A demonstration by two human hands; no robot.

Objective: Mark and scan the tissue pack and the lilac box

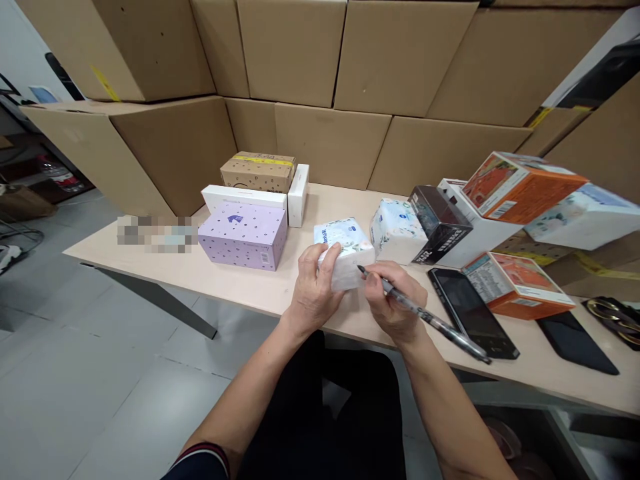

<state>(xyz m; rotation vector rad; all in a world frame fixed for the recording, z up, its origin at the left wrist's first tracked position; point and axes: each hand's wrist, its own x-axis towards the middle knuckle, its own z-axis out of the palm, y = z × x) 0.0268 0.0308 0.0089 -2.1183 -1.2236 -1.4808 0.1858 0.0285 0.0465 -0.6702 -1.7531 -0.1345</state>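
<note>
Our left hand (314, 288) grips floral packet (346, 231), fingers curled over left end; our right hand (399, 303) pinches slanted pen (440, 325) — whether tip touches, we can't tell.

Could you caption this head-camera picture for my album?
Left hand on a tissue pack, right hand holding a pen to it.
</note>
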